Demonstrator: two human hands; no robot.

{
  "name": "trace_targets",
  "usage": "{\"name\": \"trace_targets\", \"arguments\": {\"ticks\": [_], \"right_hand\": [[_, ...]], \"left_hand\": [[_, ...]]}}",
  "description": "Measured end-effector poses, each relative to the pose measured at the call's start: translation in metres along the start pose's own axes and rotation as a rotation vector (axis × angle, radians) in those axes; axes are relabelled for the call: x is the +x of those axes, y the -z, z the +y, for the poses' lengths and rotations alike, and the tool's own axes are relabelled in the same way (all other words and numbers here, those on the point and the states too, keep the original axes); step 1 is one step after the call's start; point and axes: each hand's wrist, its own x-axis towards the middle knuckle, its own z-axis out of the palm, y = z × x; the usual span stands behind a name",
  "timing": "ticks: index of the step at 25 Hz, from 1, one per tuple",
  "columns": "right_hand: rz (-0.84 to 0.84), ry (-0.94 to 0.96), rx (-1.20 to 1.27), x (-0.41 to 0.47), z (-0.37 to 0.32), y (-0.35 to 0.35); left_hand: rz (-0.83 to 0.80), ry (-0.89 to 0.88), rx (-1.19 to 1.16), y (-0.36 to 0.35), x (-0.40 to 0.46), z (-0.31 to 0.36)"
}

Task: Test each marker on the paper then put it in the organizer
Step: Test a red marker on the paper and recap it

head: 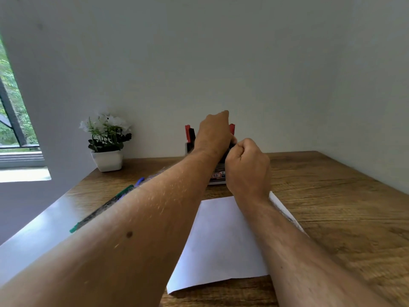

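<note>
Head view: over the grainy wooden desk (332, 196), the left hand (213, 134) and right hand (246, 165) meet, fingers curled around a dark marker (228, 151) just before the organizer (189, 147). A smooth white paper (221, 240) lies flat beneath the forearms, while loose markers (124, 191) rest at left.

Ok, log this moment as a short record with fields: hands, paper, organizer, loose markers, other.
left hand: raised at the organizer, contents of its grip hidden
right hand: fingers curled beside the left, what they hold is hidden
paper: flat on the wooden table, no marks visible
organizer: by the wall, red-capped markers upright inside
loose markers: left of the paper
other: potted plant
</note>
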Motion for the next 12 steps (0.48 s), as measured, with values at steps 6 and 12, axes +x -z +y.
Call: {"name": "trace_targets", "arguments": {"ticks": [6, 12], "right_hand": [[-0.073, -0.002, -0.007, -0.002, -0.004, 0.003], [-0.172, 0.052, -0.032, -0.005, -0.011, 0.005]], "left_hand": [[0.149, 0.197, -0.149, 0.048, -0.017, 0.004], [-0.062, 0.383, 0.256, 0.089, -0.075, -0.038]]}}
